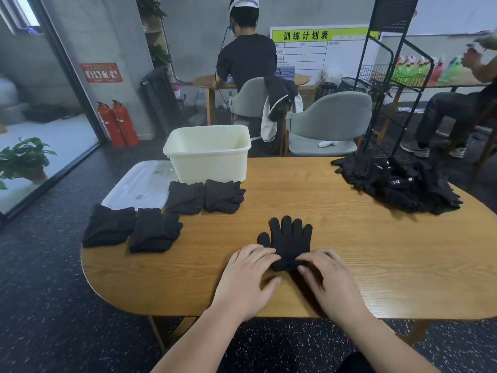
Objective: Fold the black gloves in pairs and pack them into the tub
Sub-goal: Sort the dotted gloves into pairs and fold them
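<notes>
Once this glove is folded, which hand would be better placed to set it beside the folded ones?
Probably the left hand: the folded gloves lie on its side of the glove, whereas the right hand would have to cross over.
</notes>
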Motion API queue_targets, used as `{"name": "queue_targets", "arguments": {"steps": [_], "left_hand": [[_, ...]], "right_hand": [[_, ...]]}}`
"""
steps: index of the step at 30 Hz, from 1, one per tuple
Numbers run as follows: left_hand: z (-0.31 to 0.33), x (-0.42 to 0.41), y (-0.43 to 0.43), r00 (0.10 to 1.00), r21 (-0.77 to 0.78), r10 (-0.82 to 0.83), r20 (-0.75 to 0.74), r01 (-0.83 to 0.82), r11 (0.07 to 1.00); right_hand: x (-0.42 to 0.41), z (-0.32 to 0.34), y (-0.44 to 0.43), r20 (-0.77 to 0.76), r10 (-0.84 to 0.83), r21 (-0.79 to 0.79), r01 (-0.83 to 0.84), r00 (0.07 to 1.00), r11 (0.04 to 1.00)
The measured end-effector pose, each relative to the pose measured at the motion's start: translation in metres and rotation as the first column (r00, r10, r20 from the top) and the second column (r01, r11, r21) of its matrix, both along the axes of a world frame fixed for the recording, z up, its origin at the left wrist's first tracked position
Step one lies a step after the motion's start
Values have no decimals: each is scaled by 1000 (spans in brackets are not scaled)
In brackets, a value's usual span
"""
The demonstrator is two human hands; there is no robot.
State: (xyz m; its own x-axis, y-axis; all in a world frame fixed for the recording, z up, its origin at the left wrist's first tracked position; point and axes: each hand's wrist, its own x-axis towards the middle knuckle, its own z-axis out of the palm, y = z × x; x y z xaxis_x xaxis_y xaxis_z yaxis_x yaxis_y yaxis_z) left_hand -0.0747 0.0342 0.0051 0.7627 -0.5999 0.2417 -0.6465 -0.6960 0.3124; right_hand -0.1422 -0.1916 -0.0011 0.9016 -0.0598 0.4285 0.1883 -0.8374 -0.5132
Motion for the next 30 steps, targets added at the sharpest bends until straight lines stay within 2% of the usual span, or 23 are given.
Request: {"name": "queue_targets", "arguments": {"steps": [5, 9, 15, 19, 22, 26, 30], "left_hand": [[-2, 2, 1, 1000, -94, 14, 12, -13, 995], [0, 1, 5, 991, -144, 90, -99, -103, 984], [-4, 4, 8, 969, -247, 115, -220, -169, 954], [-2, 6, 8, 954, -305, 138, -267, -220, 927], [1, 5, 8, 946, -307, 128, -297, -222, 925], [5, 4, 7, 962, -298, 99, -256, -176, 938], [2, 4, 7, 979, -260, 58, -196, -109, 959]], "right_hand": [[-3, 7, 0, -71, 33, 39, -30, 997, 999], [-3, 6, -1, -142, 76, -17, -79, 987, 997], [1, 11, -3, -151, 85, 131, -65, 985, 989], [11, 12, -3, -287, 51, 276, 31, 957, 961], [19, 14, -3, -327, 20, 337, 97, 945, 936], [26, 13, 4, -346, -78, 303, 190, 935, 934], [25, 11, 12, -298, -177, 243, 254, 938, 936]]}}
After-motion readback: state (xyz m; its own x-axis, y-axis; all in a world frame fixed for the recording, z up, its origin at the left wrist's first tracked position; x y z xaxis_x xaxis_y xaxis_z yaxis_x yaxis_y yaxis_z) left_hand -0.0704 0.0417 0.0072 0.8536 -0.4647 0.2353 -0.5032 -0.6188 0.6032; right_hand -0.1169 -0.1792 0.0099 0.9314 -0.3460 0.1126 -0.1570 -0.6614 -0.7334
